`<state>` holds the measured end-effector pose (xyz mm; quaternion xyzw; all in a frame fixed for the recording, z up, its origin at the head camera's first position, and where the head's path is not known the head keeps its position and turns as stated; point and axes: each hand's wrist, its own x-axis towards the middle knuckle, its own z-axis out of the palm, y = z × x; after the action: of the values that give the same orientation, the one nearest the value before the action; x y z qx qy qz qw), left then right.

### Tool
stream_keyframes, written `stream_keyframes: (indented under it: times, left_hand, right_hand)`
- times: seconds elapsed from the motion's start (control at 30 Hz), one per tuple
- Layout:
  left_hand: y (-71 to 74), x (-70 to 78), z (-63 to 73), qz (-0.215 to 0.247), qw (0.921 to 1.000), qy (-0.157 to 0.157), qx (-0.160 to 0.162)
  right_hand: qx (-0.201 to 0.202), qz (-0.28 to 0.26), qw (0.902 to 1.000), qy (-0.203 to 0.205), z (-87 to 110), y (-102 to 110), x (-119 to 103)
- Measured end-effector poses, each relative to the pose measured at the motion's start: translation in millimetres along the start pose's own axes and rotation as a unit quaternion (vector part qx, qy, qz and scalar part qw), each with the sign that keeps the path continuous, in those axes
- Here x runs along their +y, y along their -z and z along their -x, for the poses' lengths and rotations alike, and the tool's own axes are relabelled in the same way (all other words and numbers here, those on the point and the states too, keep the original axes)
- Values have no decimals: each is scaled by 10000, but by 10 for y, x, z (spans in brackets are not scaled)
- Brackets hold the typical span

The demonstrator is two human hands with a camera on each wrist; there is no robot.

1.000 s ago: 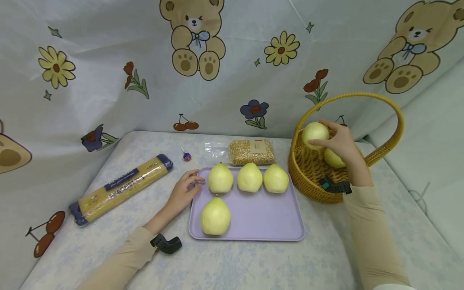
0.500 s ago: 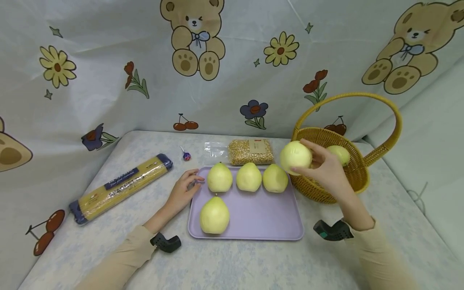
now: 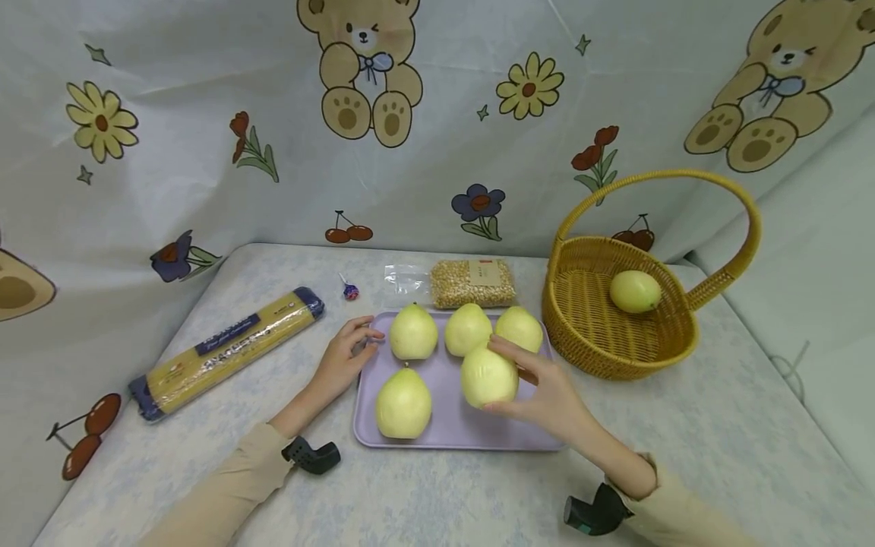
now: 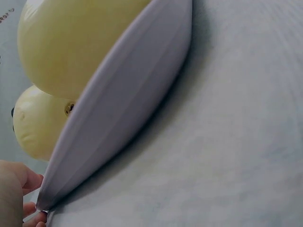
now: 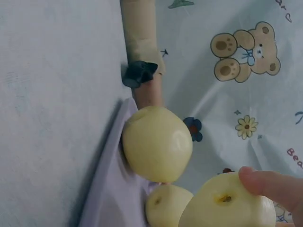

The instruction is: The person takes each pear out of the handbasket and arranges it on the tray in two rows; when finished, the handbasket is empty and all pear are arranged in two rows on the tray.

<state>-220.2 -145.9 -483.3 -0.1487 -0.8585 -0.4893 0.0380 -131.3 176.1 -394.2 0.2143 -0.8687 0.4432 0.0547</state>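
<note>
My right hand (image 3: 547, 395) holds a pale yellow pear (image 3: 489, 377) between thumb and fingers over the lilac tray (image 3: 447, 433). In the right wrist view the thumb lies on this pear (image 5: 222, 203), by its dimpled end. Whether it touches the tray is hidden. Three pears stand along the tray's back, the left one (image 3: 413, 332) nearest my left hand; another pear (image 3: 403, 404) stands at the front left. My left hand (image 3: 345, 361) rests by the tray's left side, its relaxed fingertips touching the rim. In the left wrist view they meet the tray's rim (image 4: 118, 90).
A wicker basket (image 3: 588, 357) with a tall handle stands to the right, one pear (image 3: 635, 292) inside. Behind the tray lie a bag of yellow kernels (image 3: 472, 283) and a lollipop (image 3: 350, 291). A spaghetti packet (image 3: 229, 353) lies on the left. A printed cloth hangs behind the table.
The right hand has lifted a pear out of the basket and carried it left and forward, over the tray. One pear stays in the basket. The left hand has kept its place.
</note>
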Motion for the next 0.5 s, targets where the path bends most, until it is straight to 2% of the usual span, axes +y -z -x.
stream_keyframes:
  times: [0.17, 0.37, 0.5]
  left_hand:
    - [6, 7, -4, 26, 10000, 8, -5]
    - [14, 10, 0, 72, 10000, 28, 30]
    - [10, -5, 3, 47, 10000, 14, 2]
  right_hand:
    - [-334, 20, 9994, 56, 32, -161, 18]
    - [-396, 362, 9980, 322, 73, -268, 31]
    - [-434, 512, 9974, 265, 96, -316, 60]
